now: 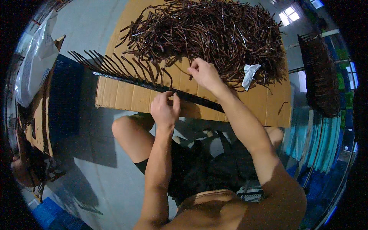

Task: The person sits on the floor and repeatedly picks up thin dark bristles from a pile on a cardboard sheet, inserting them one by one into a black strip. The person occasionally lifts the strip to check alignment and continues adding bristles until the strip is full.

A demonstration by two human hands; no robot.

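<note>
Black strip under left grip

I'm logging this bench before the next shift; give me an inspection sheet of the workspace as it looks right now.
Surface: cardboard sheet laid flat over the person's lap, on a grey floor.
Job's things: long dark strip lying across the cardboard, thin dark sticks standing out of its left part like a comb; big loose pile of dark sticks behind it.
Clutter: crumpled white scrap at the pile's right edge.
Hands: left hand pinches at the strip; right hand rests at the pile's near edge, fingers curled.
Cables: nothing seen.
Surroundings: white plastic bag and blue crate at left; a finished comb-like row at right.
</note>
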